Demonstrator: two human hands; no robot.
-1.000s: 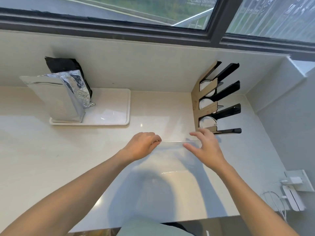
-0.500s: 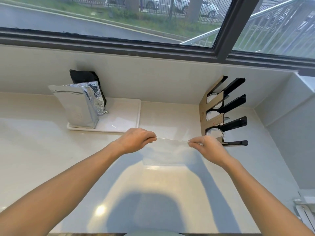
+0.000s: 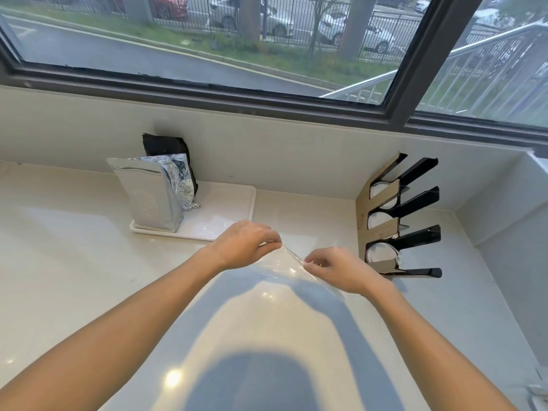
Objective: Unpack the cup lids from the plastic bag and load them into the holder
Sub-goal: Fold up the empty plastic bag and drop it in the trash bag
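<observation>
Fingers (image 3: 274, 243) of the left hand (image 3: 241, 244) are curled and pinch one upper end of the clear plastic bag (image 3: 284, 266), while those of the right hand (image 3: 341, 269) pinch the other end just beside it, so the film is held between the two hands above the pale surface (image 3: 89, 277) and sags down toward the right wrist; whether anything is left inside the bag cannot be told

That surface runs wide under a dark-framed window (image 3: 409, 81) and up to a light back wall. At the right corner the holder (image 3: 397, 221) stands upright against the wall, a brown panel with black prongs slanting out, and white cup lids (image 3: 379, 250) sit in its three compartments, well apart from the bag. To the left of the hands a white tray (image 3: 225, 209) lies flat near the wall. On the tray stands a silver foil pouch (image 3: 148, 200), a crumpled foil bag (image 3: 181, 185) just behind it, and a black pouch (image 3: 166, 145) behind both, touching the wall
</observation>
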